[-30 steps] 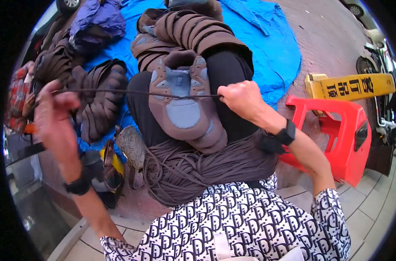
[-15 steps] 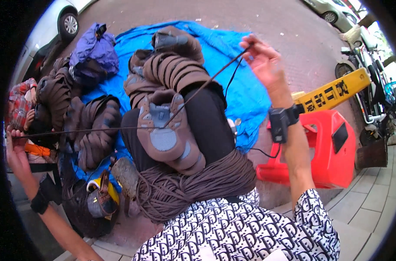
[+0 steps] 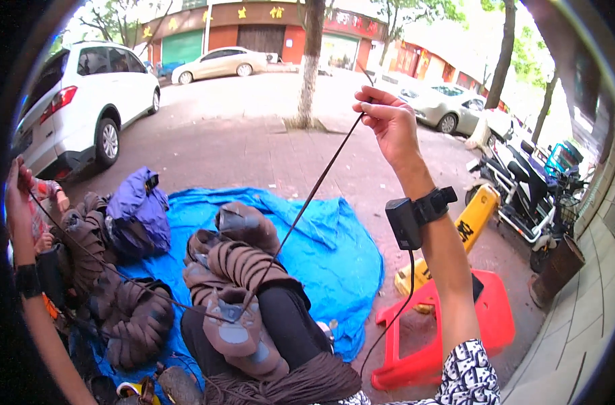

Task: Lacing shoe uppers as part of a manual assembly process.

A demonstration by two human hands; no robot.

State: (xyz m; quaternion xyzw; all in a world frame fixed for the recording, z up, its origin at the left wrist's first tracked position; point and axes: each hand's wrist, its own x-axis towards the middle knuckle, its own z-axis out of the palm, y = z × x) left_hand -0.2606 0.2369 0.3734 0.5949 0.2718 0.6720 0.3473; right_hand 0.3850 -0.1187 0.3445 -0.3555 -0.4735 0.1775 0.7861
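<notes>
A brown-grey shoe upper (image 3: 232, 332) with light grey-blue panels lies on my black-trousered lap. A dark shoelace (image 3: 312, 197) runs taut from its lacing area in two long strands, one toward each hand. My right hand (image 3: 390, 125) is raised high at the right and pinches one strand between thumb and fingers; a short end sticks up past the fingertips. At the far left, my left hand (image 3: 18, 196) is raised with the other strand in its fingers, partly cut by the picture's dark rim. A thick bundle of brown laces (image 3: 287, 381) rests across my lap.
Stacked shoe uppers (image 3: 243, 263) and further nested rows (image 3: 140, 317) lie on a blue tarp (image 3: 341, 263), near a purple bag (image 3: 140, 212). Another person's sleeve (image 3: 45, 189) shows at left. A red plastic stool (image 3: 493, 310), yellow sign (image 3: 479, 214) and scooters (image 3: 523, 182) stand right.
The view has tilted up, bringing in the street and parked cars. My right hand has risen relative to the shoe, and both lace strands now slope up more steeply from it.
</notes>
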